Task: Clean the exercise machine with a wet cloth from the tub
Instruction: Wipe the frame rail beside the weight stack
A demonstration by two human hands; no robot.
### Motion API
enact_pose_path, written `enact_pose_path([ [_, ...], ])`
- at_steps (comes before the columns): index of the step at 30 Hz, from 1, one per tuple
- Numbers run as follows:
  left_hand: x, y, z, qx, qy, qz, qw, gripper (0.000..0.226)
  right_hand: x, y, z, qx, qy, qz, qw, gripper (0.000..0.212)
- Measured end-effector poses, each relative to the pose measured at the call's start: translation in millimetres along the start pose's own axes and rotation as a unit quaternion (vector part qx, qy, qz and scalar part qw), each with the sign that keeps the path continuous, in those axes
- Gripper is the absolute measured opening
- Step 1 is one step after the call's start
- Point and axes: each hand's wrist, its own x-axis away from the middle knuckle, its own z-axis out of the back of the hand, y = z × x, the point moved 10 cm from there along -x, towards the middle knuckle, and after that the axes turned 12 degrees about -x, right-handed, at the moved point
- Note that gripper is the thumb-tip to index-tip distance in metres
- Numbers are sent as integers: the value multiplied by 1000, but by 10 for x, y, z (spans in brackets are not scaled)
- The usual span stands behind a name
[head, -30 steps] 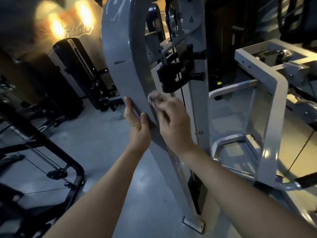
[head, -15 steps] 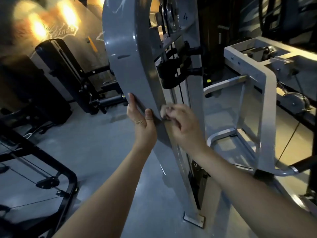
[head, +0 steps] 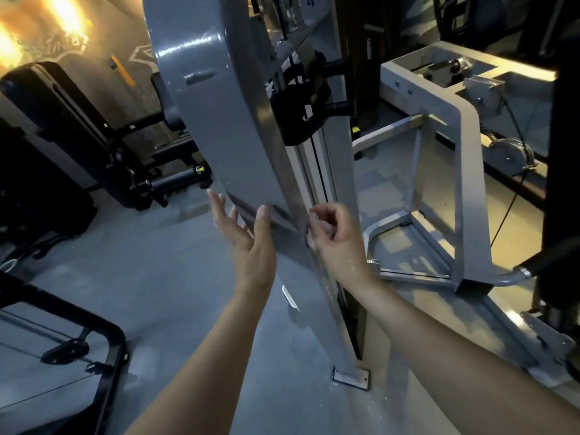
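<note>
Floor point(head: 141, 277) spreads across the left, where we see a black frame point(head: 106, 350) low in the corner and a bench point(head: 66, 120) farther back under warm lamps point(head: 67, 11). Next comes the machine point(head: 337, 171), its grey curved post point(head: 226, 105) leaning from the top edge down to a foot plate point(head: 351, 376) on the floor. Our left hand point(head: 248, 243) lies flat against the post's left edge. Its fingers are straight and spread beside that edge, its thumb rests on the front face, and it holds nothing. Just right of it, our right hand point(head: 332, 233) is curled tight around the cloth point(head: 311, 243), a small pale wad that shows only between the fingers and under the palm. We press the wad to the post's right edge, beside the rail point(head: 309, 171) with its black cable point(head: 318, 164). Above both hands a black carriage point(head: 301, 117) sits on that rail. Further right stands a pale frame point(head: 467, 189), apart from the post, with a pulley point(head: 508, 155) behind it.
</note>
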Motion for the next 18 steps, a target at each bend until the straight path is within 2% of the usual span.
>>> enact_pose_path([
  [2,64,-43,-87,-33,-15,-34,999,89,124,300,51,6,2,-48,999,3],
  [5,51,27,-229,-82,-23,-80,993,112,242,451,109,20,-4,-74,997,19],
  [10,8,89,-314,-77,0,-114,991,122,233,529,173,46,-81,-110,990,25],
  [14,16,23,-327,-74,8,-117,990,120,87,138,88,12,-63,-69,996,22],
  [18,7,39,-321,-86,16,-144,986,113,7,-286,-32,-18,-39,45,998,23],
])
